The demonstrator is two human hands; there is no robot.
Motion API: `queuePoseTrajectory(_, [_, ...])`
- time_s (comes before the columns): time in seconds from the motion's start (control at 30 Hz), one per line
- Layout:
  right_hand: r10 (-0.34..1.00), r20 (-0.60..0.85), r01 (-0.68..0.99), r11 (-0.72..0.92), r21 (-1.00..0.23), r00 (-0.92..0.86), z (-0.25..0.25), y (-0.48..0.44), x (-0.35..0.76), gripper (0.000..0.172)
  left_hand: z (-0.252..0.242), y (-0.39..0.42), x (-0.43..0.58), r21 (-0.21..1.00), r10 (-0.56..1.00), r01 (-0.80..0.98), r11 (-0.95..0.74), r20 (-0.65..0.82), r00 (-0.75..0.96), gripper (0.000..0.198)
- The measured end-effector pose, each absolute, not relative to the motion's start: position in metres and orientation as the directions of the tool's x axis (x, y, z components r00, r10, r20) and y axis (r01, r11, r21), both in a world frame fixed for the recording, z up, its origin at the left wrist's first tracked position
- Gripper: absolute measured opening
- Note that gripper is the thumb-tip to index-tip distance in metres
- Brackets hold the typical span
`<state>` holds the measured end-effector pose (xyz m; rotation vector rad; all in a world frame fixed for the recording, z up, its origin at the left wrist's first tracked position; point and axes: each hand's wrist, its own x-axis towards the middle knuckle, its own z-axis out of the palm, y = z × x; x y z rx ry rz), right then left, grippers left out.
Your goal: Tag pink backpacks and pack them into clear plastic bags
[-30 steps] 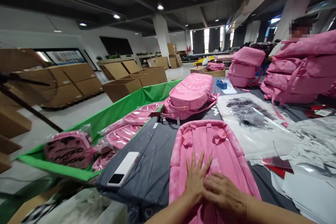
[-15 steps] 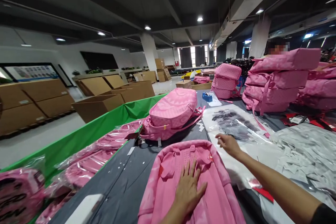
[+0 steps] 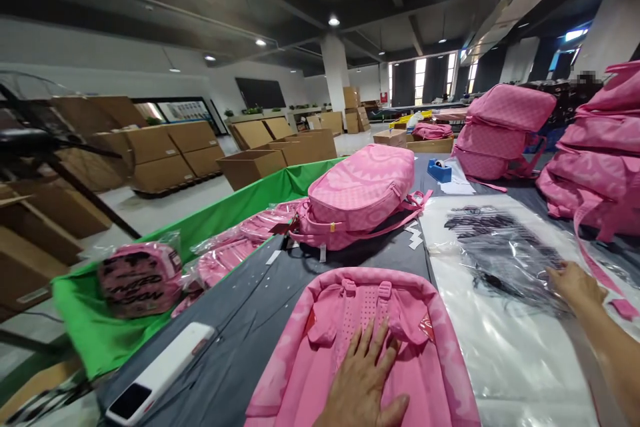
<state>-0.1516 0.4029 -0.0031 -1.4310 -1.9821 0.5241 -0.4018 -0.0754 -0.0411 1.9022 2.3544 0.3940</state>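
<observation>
Left hand point(image 3: 363, 383) was flat on pink backpack point(image 3: 415, 360), fingers point(image 3: 373, 347) spread wide for keep it steady | right hand point(image 3: 575, 283) reached clear plastic bag point(image 3: 505, 260), cannot tell if holding

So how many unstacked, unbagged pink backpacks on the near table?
2: a flat pink backpack, straps up, under the left hand, and a farther pink backpack lying beyond it on the grey table cover.
</observation>
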Motion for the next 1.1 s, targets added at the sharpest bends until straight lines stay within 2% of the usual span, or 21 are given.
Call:
queuePoseTrajectory(0.1, [0.964, 0.167, 0.660, 0.262, -0.704, -0.205, 0.017, 0.391, -0.144, 0.026, -0.034, -0.076, -0.398, 0.291, 0.964, 0.929, 0.228, 0.063, -0.257, 0.078])
queuePoseTrajectory(0.2, [0.948, 0.119, 0.557, 0.272, -0.785, -0.295, 0.047, 0.366, -0.136, 0.035, -0.028, -0.075, -0.395, 0.323, 0.964, 0.916, 0.236, 0.040, -0.262, 0.074])
queuePoseTrajectory(0.33, [0.922, 0.184, 0.413, 0.323, -0.852, -0.342, 0.107, 0.326, -0.137, 0.050, -0.023, -0.072, -0.391, 0.369, 0.962, 0.897, 0.242, 0.029, -0.272, 0.071])
queuePoseTrajectory(0.43, [0.891, 0.314, 0.275, 0.408, -0.871, -0.328, 0.157, 0.287, -0.148, 0.060, -0.024, -0.072, -0.390, 0.400, 0.947, 0.888, 0.228, 0.120, -0.297, 0.071])
queuePoseTrajectory(0.53, [0.842, 0.379, 0.175, 0.469, -0.866, -0.383, 0.184, 0.229, -0.167, 0.061, -0.023, -0.075, -0.389, 0.435, 0.897, 0.889, 0.144, 0.322, -0.304, 0.064])
queuePoseTrajectory(0.6, [0.789, 0.377, 0.148, 0.500, -0.854, -0.485, 0.177, 0.176, -0.184, 0.058, -0.018, -0.078, -0.383, 0.517, 0.836, 0.855, 0.041, 0.451, -0.312, 0.048])
queuePoseTrajectory(0.67, [0.691, 0.353, 0.127, 0.540, -0.832, -0.631, 0.153, 0.119, -0.201, 0.055, -0.008, -0.080, -0.371, 0.694, 0.764, 0.717, -0.063, 0.496, -0.413, 0.037])
queuePoseTrajectory(0.73, [0.609, 0.351, 0.093, 0.576, -0.812, -0.711, 0.121, 0.066, -0.217, 0.050, 0.004, -0.081, -0.354, 0.889, 0.721, 0.428, -0.164, 0.404, -0.563, 0.037])
queuePoseTrajectory(0.77, [0.595, 0.336, 0.084, 0.566, -0.820, -0.730, 0.105, 0.043, -0.224, 0.049, 0.010, -0.081, -0.345, 0.944, 0.720, 0.251, -0.214, 0.326, -0.612, 0.039])
queuePoseTrajectory(0.83, [0.583, 0.286, 0.078, 0.518, -0.852, -0.761, 0.081, 0.010, -0.234, 0.046, 0.020, -0.082, -0.331, 0.959, 0.729, -0.014, -0.284, 0.206, -0.653, 0.048])
queuePoseTrajectory(0.87, [0.575, 0.250, 0.077, 0.483, -0.872, -0.779, 0.073, 0.000, -0.237, 0.045, 0.024, -0.083, -0.328, 0.952, 0.716, -0.064, -0.298, 0.179, -0.675, 0.052])
queuePoseTrajectory(1.0, [0.541, 0.082, 0.108, 0.311, -0.944, -0.837, 0.069, -0.003, -0.239, 0.045, 0.025, -0.094, -0.348, 0.973, 0.591, 0.017, -0.230, 0.153, -0.792, 0.059])
queuePoseTrajectory(1.1, [0.642, 0.033, 0.126, 0.200, -0.972, -0.766, 0.075, 0.020, -0.242, 0.048, 0.019, -0.111, -0.382, 0.990, 0.537, 0.061, -0.124, 0.118, -0.835, 0.055])
